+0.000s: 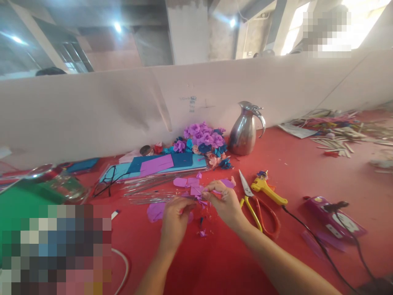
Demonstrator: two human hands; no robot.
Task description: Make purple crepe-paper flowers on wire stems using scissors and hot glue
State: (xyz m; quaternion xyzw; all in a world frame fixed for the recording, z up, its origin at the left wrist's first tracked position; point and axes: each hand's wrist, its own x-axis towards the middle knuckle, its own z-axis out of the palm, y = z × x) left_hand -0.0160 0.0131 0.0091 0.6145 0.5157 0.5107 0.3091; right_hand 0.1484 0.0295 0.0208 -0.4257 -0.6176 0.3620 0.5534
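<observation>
Right hand (225, 200) pinched together, seemingly on small purple paper piece (196, 191) at fingertips; forearm slanting in from lower right. Left hand (176, 211) just beside, fingers curled toward thumb; can't tell whether clamped on anything. Paper likely very light, soft, easy to crease or tear; best taken by one edge, gentle pinch. Past left hand, thin wires (144, 197) on red desk (196, 266), probably light, springy. Just right of right hand, scissors (250, 193), then yellow corded tool (270, 191). Farther ahead of both, purple flowers (202, 135) and metal jug (245, 133).
</observation>
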